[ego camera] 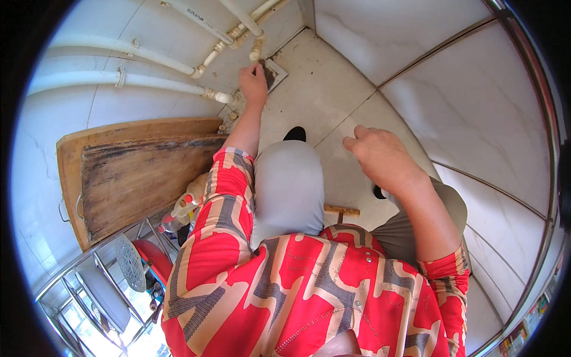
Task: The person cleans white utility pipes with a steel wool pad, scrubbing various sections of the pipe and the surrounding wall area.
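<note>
Near the top, my left hand [254,85] reaches down to the floor by the wall, its thumb and forefinger together at a dark, fibrous clump [269,75]. Whether the fingers grip part of the clump cannot be made out. The clump lies on the left side of a pale square frame [280,72] set in the tiled floor. Just above the fingers ends an off-white pipe elbow [255,54]. My right hand [372,145] hangs over the floor at centre right, fingers loosely curled, with nothing visible in it.
Off-white pipes [156,82] run along the left wall. Wooden boards [134,183] with metal handles lean there, beside bottles [178,212] and a metal rack [96,256] holding pans. Marbled panels [464,89] stand at the right. A wooden piece [343,210] lies between my legs.
</note>
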A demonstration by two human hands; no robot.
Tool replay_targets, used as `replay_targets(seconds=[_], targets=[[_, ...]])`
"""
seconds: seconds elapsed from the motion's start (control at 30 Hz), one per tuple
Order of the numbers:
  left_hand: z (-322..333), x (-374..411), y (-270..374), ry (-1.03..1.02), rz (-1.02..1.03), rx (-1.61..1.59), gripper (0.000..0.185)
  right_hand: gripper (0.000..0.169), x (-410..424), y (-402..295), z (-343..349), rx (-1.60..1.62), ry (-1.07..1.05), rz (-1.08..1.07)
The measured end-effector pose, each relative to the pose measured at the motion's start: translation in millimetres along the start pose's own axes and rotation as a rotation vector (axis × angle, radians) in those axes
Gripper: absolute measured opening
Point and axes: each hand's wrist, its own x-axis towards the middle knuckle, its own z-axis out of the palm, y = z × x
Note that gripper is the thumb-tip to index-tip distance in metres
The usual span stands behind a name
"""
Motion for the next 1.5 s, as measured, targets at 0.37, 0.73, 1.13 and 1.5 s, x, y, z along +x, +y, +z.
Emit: replay_targets(seconds=[0.37,0.73,1.13,1.5], targets=[[13,30,18,0.028,0.005,0.069,0.022,0.022,-4,-4,-5,-0.017,-0.080,0.038],[-13,1,-46,0.052,-0.184,-0.062,0.022,0.027,-10,-1,-9,0.073,0.021,0.033],[5,24,14,0.124,0.038,-0.078,0.016,0.030,-13,0,-8,0.073,0.027,0.028],[4,-13,-48,0.057,-0.213,-0.150,0.019,0.025,-13,-3,-14,0.056,0.022,0.005]])
